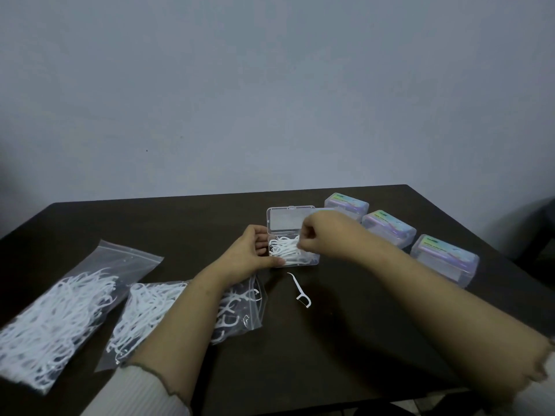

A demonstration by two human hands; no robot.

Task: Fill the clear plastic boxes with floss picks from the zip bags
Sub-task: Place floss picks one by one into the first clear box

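An open clear plastic box [312,261] sits mid-table, its lid [285,219] standing up behind it and white floss picks [283,249] lying inside. My left hand [250,253] grips the box's left side. Over the box, my right hand [315,232] has its fingers curled and pinches floss picks at the box's right half. A single floss pick [300,291] lies on the table just in front of the box. Two zip bags of floss picks lie at the left: one [57,313] far left, the other [150,310] partly under my left forearm.
Three closed plastic boxes with coloured labels stand in a diagonal row at the right: [347,205], [389,228], [444,259]. The dark table [315,355] ends at a wall behind and drops off at the right edge.
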